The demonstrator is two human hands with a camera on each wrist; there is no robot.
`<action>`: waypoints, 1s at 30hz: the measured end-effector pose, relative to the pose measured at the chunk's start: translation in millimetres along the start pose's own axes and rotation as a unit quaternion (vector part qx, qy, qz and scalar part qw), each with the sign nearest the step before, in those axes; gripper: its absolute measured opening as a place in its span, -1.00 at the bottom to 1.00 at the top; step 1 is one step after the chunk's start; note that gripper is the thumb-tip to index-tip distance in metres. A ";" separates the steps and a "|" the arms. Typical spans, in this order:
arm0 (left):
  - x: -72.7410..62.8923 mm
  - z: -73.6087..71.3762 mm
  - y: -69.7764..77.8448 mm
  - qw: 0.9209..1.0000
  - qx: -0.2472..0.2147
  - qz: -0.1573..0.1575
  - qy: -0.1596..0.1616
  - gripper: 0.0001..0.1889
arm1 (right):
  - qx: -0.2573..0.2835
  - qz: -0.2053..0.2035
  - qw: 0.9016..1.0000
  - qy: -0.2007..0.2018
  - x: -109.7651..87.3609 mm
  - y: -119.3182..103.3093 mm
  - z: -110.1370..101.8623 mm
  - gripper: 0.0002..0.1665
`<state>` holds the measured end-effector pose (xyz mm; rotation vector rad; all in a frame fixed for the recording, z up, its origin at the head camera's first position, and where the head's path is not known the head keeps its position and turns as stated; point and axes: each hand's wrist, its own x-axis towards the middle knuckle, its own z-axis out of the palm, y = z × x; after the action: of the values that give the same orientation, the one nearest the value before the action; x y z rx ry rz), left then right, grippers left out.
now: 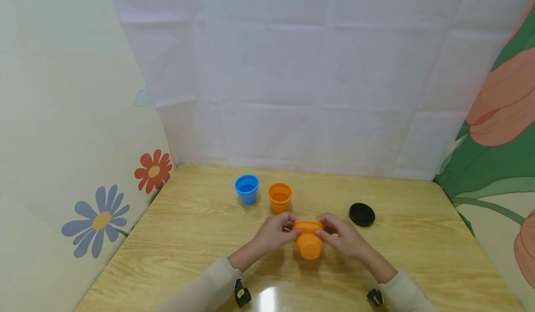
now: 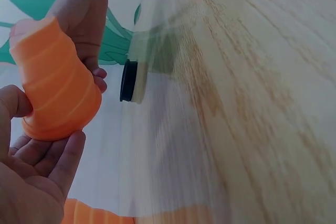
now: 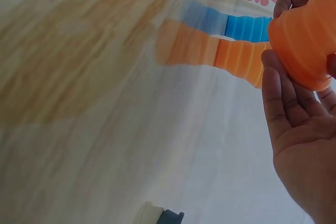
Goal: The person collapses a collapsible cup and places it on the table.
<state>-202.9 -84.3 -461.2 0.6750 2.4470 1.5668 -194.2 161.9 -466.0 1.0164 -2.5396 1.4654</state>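
Both hands hold one orange collapsible cup (image 1: pixel 310 247) above the table, its rim tipped away and its base toward the head camera. My left hand (image 1: pixel 271 232) grips the cup's left side near the rim, thumb on the ribbed wall. On the other side my right hand (image 1: pixel 343 238) pinches it with thumb and fingers. The left wrist view shows the ribbed cup (image 2: pixel 58 82) extended, with fingers under its rim. Just beyond the hands a second orange cup (image 1: pixel 280 198) stands upright. A blue cup (image 1: pixel 246 191) is upright to its left.
A flat, round black piece (image 1: pixel 362 214) lies to the right, beyond my right hand. The wooden table (image 1: pixel 184 237) reaches a white cloth (image 1: pixel 267 70) at the back. Flower-printed cloths (image 1: pixel 54 131) flank it on both sides.
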 end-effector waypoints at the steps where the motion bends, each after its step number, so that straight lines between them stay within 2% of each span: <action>1: -0.2 0.1 -0.2 1.000 0.000 0.001 0.000 -0.80 | 0.000 0.001 1.000 -0.001 -0.2 0.1 -0.1 -0.89; 6: -0.9 0.2 0.3 1.000 -0.002 0.009 0.001 -0.81 | -0.003 0.000 1.000 0.001 -0.5 2.1 0.7 -0.90; 13: -2.0 1.0 -0.5 0.999 0.009 0.044 0.006 -0.84 | -0.005 -0.015 1.000 0.011 0.0 -1.3 2.7 -0.86; 19: -2.9 1.8 -1.0 0.997 0.018 0.074 0.004 -0.85 | -0.004 0.010 1.000 0.012 -0.8 -4.7 3.8 -0.85; 26: -3.9 1.5 -0.9 0.995 0.032 0.094 0.005 -0.86 | 0.047 0.037 0.998 -0.021 -0.9 -3.4 -0.5 -0.82; 30: -3.6 1.2 -1.5 0.994 0.038 0.100 0.007 -0.86 | 0.086 0.034 0.995 -0.041 -0.6 -3.7 -4.6 -0.77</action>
<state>-199.8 -85.5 -463.4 0.9517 2.5277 1.5574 -192.9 164.6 -460.9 1.0405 -2.5644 1.7202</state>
